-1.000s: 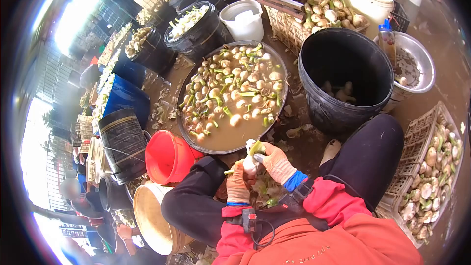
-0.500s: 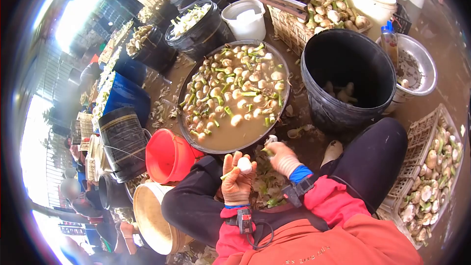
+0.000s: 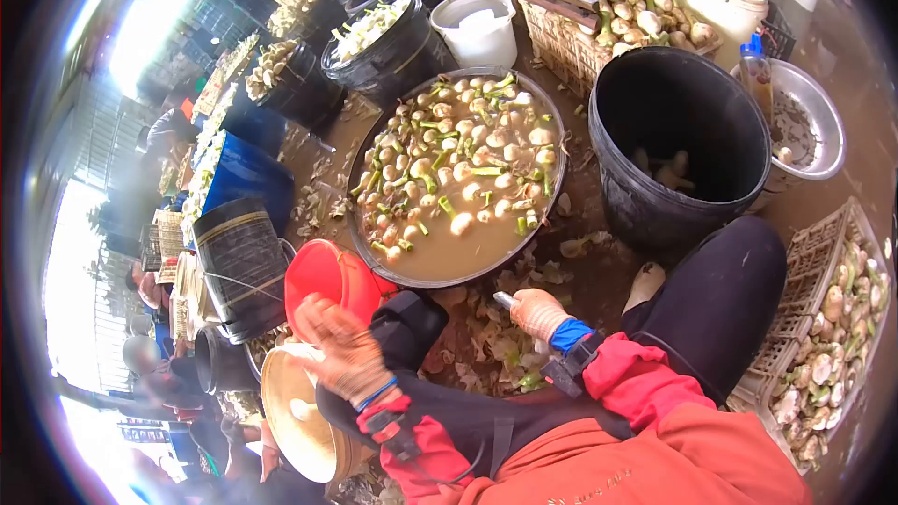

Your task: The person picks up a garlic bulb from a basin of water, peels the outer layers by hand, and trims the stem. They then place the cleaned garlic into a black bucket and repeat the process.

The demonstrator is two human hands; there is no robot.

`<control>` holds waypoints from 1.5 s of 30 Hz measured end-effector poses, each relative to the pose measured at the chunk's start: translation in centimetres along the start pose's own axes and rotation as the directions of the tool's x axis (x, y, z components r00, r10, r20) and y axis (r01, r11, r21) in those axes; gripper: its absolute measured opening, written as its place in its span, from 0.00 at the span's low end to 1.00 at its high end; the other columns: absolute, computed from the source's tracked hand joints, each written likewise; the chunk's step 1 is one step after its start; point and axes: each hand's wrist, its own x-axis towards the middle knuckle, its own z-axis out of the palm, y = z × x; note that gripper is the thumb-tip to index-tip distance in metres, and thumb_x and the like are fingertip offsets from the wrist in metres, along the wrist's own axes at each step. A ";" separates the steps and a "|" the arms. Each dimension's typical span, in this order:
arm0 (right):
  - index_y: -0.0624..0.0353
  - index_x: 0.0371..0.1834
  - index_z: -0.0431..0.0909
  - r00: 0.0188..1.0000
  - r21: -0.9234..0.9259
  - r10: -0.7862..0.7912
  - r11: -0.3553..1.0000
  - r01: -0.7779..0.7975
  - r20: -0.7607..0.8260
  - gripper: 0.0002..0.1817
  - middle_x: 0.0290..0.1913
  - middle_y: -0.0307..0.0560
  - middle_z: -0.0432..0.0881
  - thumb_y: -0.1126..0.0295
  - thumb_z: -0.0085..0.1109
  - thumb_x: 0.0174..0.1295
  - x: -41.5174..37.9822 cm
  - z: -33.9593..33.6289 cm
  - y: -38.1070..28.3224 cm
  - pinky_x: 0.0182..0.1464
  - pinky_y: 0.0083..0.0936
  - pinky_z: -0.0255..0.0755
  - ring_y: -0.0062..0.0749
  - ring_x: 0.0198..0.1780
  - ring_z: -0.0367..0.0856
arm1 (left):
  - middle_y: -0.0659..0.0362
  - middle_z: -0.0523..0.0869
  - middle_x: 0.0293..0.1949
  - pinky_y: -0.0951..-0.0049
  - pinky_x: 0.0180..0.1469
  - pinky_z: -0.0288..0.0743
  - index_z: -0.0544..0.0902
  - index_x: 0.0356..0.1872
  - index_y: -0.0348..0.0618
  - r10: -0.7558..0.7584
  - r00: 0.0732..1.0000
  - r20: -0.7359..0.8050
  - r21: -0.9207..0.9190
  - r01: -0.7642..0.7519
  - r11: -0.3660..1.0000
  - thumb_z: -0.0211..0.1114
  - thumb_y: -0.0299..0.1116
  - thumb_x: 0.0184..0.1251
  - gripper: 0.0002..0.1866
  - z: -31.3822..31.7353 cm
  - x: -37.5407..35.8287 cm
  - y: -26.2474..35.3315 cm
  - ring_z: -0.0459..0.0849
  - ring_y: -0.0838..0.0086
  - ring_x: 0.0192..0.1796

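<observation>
My left hand (image 3: pixel 348 355), in a glove, is open with its fingers spread and smeared by motion over the rim of a cream bucket (image 3: pixel 281 383). A white, round, garlic-like bulb (image 3: pixel 304 409) shows at that bucket's mouth, apart from my palm. My right hand (image 3: pixel 541 314), also gloved, is closed around what looks like a small knife (image 3: pixel 505 299); only its short silvery end sticks out. It hangs over pale peelings (image 3: pixel 496 346) on the ground between my legs. Ahead, a wide round tub (image 3: pixel 426 279) holds muddy water and many bulbs (image 3: pixel 461 223) with green stems.
A red bucket (image 3: pixel 323 266) stands left of the tub, a large black bucket (image 3: pixel 622 196) with a few bulbs to its right. A crate (image 3: pixel 795 295) of bulbs lies at my right. Farther back are a metal basin (image 3: pixel 835 136), a white bucket (image 3: pixel 477 37) and people at the left.
My left hand has swung left and down from the middle to the cream bucket, letting go of the white bulb. My right hand has lowered slightly; the greenish scrap at its tip is gone.
</observation>
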 end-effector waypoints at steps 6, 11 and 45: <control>0.54 0.45 0.80 0.993 0.054 -0.109 0.992 0.112 -0.049 0.14 0.43 0.56 0.81 0.64 0.51 0.58 0.1 1.2 1.2 0.49 0.39 0.71 0.51 0.47 0.78 | 0.58 0.81 0.43 0.73 0.36 0.79 0.73 0.56 0.40 -0.511 0.823 -0.250 0.682 0.524 0.510 0.61 0.34 0.66 0.20 -2.2 2.3 -15.2 0.81 0.72 0.36; 0.52 0.49 0.78 0.986 0.148 -0.129 0.979 0.143 -0.101 0.17 0.46 0.54 0.81 0.64 0.53 0.56 1.4 1.1 2.4 0.52 0.36 0.70 0.48 0.49 0.78 | 0.56 0.76 0.52 0.68 0.34 0.77 0.60 0.68 0.42 -0.605 0.702 -0.375 0.890 0.456 -0.023 0.61 0.34 0.64 0.32 -7.0 6.5 -24.9 0.77 0.72 0.42; 0.64 0.50 0.76 0.855 0.594 -0.234 0.634 0.495 -0.464 0.17 0.45 0.43 0.82 0.81 0.54 0.55 -1.1 -0.4 -0.3 0.53 0.20 0.69 0.24 0.47 0.77 | 0.55 0.78 0.48 0.65 0.37 0.78 0.71 0.59 0.44 -0.651 0.711 -0.264 0.541 0.669 0.511 0.62 0.27 0.57 0.25 -4.4 -7.6 -12.5 0.81 0.64 0.39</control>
